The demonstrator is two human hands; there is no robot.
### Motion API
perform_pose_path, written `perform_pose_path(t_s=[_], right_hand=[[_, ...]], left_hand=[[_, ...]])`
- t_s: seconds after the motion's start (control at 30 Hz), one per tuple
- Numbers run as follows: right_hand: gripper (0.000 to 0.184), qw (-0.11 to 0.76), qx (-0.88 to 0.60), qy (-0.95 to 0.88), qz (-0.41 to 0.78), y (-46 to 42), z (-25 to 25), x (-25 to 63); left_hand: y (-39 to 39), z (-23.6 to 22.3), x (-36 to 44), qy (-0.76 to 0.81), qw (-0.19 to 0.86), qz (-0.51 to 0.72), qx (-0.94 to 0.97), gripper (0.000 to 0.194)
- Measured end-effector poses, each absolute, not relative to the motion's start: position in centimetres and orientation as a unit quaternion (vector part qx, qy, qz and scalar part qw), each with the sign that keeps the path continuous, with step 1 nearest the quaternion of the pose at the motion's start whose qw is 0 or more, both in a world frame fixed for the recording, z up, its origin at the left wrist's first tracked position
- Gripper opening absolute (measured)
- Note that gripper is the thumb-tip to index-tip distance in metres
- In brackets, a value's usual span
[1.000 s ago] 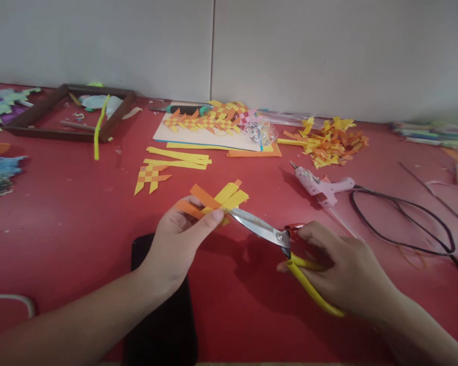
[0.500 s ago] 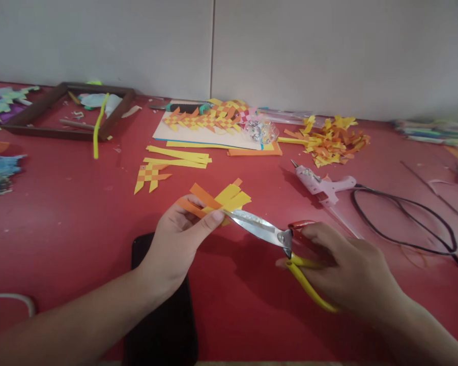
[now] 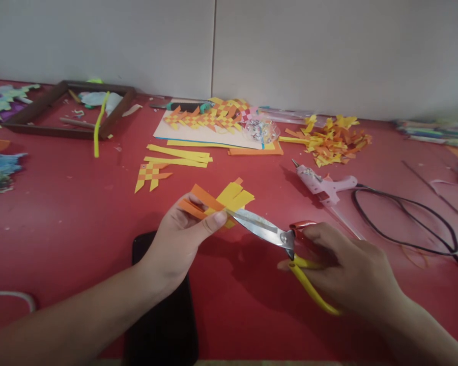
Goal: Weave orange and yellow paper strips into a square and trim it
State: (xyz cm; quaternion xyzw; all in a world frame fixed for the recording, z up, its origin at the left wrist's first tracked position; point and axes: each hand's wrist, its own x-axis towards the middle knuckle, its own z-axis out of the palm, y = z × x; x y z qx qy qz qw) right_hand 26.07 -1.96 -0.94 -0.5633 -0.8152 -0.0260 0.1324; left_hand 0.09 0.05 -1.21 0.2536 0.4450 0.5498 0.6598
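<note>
Between the thumb and fingers of my left hand (image 3: 183,236) is a woven piece of orange and yellow paper strips (image 3: 232,197), its strip ends fanning out. My right hand (image 3: 351,277) is wrapped round the red and yellow handles of a pair of scissors (image 3: 261,227). The blades point left and their tips touch the paper beside my left thumb; they look nearly closed. Beyond my left hand lies a small checkered orange and yellow paper fish (image 3: 151,175), with several loose yellow paper strips (image 3: 179,156) just behind it.
A pink glue gun (image 3: 320,185) with a looped black cord lies at right. Behind it is a pile of paper scraps (image 3: 338,142). Woven paper fish (image 3: 204,119) rest on a white sheet. A dark frame (image 3: 49,133) stands back left. A black phone (image 3: 164,325) lies under my left forearm.
Both hands, the paper piece and the scissors have shifted very slightly to the right. My grip on each is the same.
</note>
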Motion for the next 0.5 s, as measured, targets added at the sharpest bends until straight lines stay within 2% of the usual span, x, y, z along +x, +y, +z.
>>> perform_pose_path(t_s=[0.5], right_hand=[[0.050,0.139,-0.563,-0.814,-0.028,-2.08,-0.90,26.15]], left_hand=[[0.05,-1.20,0.08,0.421,0.668,0.545,0.282,0.019]])
